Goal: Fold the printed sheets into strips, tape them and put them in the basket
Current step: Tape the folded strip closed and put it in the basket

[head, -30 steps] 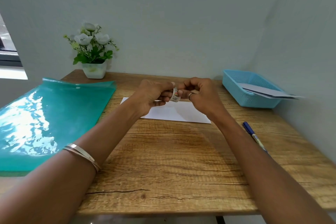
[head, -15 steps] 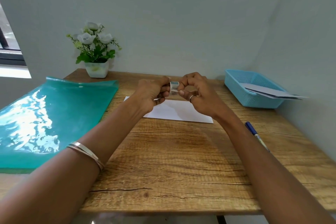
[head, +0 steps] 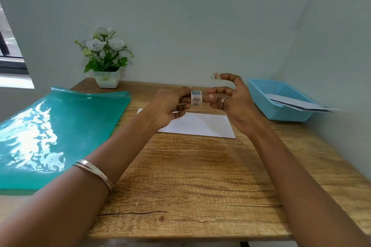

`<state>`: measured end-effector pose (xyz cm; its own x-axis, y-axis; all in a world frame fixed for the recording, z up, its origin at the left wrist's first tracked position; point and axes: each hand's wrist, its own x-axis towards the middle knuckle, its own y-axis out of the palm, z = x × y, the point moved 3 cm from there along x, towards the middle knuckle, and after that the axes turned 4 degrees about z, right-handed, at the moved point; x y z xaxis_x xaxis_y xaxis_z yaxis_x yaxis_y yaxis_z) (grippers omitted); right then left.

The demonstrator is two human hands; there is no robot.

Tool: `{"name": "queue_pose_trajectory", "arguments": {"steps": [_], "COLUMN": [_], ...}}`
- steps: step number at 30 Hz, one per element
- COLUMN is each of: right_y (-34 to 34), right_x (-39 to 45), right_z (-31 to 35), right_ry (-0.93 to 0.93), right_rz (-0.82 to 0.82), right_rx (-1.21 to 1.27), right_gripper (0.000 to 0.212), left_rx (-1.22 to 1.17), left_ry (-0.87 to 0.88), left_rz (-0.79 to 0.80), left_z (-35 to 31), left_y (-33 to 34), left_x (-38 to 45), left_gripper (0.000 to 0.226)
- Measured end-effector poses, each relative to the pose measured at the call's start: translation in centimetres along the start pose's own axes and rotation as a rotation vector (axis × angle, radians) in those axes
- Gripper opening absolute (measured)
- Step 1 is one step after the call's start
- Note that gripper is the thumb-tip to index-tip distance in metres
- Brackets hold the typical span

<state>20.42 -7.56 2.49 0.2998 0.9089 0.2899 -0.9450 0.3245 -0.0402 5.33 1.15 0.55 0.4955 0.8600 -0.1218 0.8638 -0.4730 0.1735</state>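
Clear tape roll [head: 196, 98], small and glossy, is pinched in the left hand [head: 170, 104] above the folded white sheet [head: 198, 124] at the wooden table's [head: 200, 176] middle. The right hand [head: 234, 100], fingers loosely spread, carries a torn tape piece [head: 215, 77] on its index fingertip. Best press it flat across the fold. A blue perforated basket [head: 261, 94] holding finished strips sits at the far right corner.

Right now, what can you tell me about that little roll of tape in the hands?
The tape roll is a small ring of clear, glossy tape with faint print showing through it. It is held in the air above the folded white sheet, turned edge-on to the camera. The left hand pinches it at one side, and the right hand meets it from the other. A short piece of tape clings to a raised right fingertip.
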Motion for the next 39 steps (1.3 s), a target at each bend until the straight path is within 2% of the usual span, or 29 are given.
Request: {"name": "queue_pose_trajectory", "arguments": {"steps": [3,8,10,13,17,19,22,28,31,34,36,39], "right_y": [-0.1,-1.1,-1.8,-3.3,-5.5,-6.3,-7.1,-8.3,-8.3,-7.1,-5.6,-3.8], "right_x": [0.0,0.1,0.0,-0.1,-0.3,-0.4,-0.4,-0.2,-0.2,-0.6,-0.8,-1.0], "right_z": [-0.4,0.0,0.7,1.8,1.4,1.0,0.3,-0.3,0.5,1.4,1.3,0.4], "right_ry": [0.013,-0.012,-0.055,-0.112,-0.049,-0.014,0.068,0.136,0.066,0.018,0.080,0.171], "right_rz": [-0.080,-0.118,-0.137,-0.163,-0.055,0.007,0.068,0.072,-0.003,-0.107,-0.073,0.019], "right_rx": [-0.019,-0.023,-0.193,-0.608,-1.000,-1.136,-1.199,-1.121,-1.037,-0.573,-0.270,-0.115], "right_gripper": [0.072,0.077,0.078,0.076,0.073,0.072,0.070,0.068,0.052,0.025,0.014,0.007], "left_rx": [0.086,0.108,0.105,0.163,0.282,0.301,0.310,0.347,0.370,0.372,0.371,0.371], "left_ry": [0.067,0.127,0.127,0.141,0.169,0.180,0.194,0.225,0.246,0.287,0.311,0.315], "left_rz": [0.063,0.185,0.229,0.234,0.158,0.129,0.097,0.068,0.045,0.039,0.069,0.134], "left_z": [0.4,0.7,0.7,1.1,1.5,1.4,1.2,1.1,1.0,0.8,0.6,0.5], "left_y": [0.8,1.7,2.1,2.4,1.9,1.7,1.4,0.8,0.7,0.8,1.0,1.7], "left_x": [0.0,0.0,-0.2,-0.4,0.0,0.2,0.3,0.4,0.5,0.4,0.1,-0.3], "left_gripper": [0.023,0.015,0.014,0.016,0.012,0.012,0.011,0.012,0.011,0.009,0.012,0.019]}}
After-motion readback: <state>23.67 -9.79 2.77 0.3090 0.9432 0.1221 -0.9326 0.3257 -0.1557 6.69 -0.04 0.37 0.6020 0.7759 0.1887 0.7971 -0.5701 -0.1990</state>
